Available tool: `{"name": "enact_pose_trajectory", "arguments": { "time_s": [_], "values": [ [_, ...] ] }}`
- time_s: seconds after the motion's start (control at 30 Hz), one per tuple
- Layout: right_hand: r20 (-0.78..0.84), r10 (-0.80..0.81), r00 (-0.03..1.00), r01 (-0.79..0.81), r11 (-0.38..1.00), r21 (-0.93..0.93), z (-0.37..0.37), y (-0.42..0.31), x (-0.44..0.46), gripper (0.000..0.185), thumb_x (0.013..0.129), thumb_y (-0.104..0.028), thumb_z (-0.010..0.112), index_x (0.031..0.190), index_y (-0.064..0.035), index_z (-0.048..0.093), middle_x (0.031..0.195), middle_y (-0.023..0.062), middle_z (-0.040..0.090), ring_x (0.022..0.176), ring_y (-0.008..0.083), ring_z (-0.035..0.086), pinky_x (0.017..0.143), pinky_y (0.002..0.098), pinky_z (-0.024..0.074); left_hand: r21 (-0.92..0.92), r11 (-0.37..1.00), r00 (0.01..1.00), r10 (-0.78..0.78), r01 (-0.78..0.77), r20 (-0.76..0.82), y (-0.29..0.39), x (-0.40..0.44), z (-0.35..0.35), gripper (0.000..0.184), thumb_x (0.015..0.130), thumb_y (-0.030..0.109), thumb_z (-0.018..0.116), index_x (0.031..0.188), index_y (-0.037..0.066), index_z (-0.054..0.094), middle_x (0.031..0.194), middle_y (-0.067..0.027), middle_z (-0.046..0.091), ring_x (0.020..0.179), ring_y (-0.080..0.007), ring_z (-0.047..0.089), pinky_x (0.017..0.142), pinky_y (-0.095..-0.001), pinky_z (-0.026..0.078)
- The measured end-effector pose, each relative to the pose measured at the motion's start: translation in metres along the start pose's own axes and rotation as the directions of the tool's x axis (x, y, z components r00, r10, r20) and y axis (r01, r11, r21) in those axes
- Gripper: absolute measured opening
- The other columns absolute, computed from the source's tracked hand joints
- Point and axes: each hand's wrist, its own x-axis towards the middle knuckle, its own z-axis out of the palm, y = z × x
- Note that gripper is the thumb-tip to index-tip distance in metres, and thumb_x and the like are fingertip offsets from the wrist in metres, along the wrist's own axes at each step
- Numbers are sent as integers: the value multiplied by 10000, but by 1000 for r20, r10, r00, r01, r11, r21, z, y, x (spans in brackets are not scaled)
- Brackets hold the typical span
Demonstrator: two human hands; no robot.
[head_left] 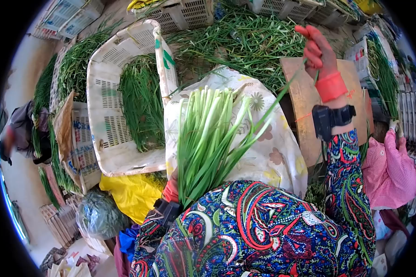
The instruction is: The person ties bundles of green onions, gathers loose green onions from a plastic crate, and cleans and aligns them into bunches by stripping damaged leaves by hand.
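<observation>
A thick bunch of green stalks with pale ends (208,124) lies over the flower-printed cloth on my lap (275,157), pale ends pointing away from me. My left hand (171,188), in a red glove, is wrapped round the leafy part at the bunch's left side; most of its fingers are hidden. Raised at the upper right, my right hand (318,51) wears a red glove, its fingers curled on a long green leaf (289,85) that stretches down toward the bunch.
A white plastic crate (97,106) holding greens stands beyond my left side. Loose leaves (245,41) cover the floor ahead. A brown board (300,108) lies at the right, near a person's pink checked sleeve (388,171). Another person (21,134) sits far left.
</observation>
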Motion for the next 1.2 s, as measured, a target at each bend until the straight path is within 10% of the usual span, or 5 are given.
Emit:
{"name": "enact_pose_trajectory", "arguments": {
  "time_s": [0.2,0.5,0.77,1.0,1.2],
  "values": [
    [-210,-322,923,298,944,-138,-22,-35,52,307,886,-210,461,1118,-23,534,525,-105,245,389,16,172,335,182,117,-9,1000,1000,4,-4,-10,0,0,2,663,803,478,518,1287,47,379,1221,-172,478,1091,-300,488,954,-439,377],
    [63,685,726,-269,367,-890,85,40,-65,375,750,-334,591,1013,-70,624,662,-49,511,471,23,379,363,172,268,-17,1000,1000,9,-9,25,0,10,13,667,800,482,518,1286,46,380,1223,-175,475,1093,-305,486,958,-445,370],
    [168,692,702,-303,504,-808,86,91,-67,264,784,-281,506,895,-63,603,812,-13,627,511,38,462,355,192,365,-20,1000,1000,24,-24,-15,-1,-2,10,671,798,486,518,1284,45,382,1225,-178,472,1095,-309,484,961,-451,364],
    [-19,-52,998,55,919,390,-58,-26,100,303,865,-186,528,1102,2,524,685,-22,543,495,8,425,401,146,326,-39,998,997,52,-54,-53,0,-14,-6,674,796,489,519,1283,44,383,1227,-181,469,1096,-312,482,963,-456,359],
    [185,651,736,-355,605,-713,31,38,-41,516,832,-524,405,1002,-85,615,496,-13,473,360,51,403,327,180,300,-37,998,998,53,-54,-35,-1,-5,4,676,794,492,519,1282,43,384,1228,-184,467,1097,-316,480,966,-461,355]
  ]
}}
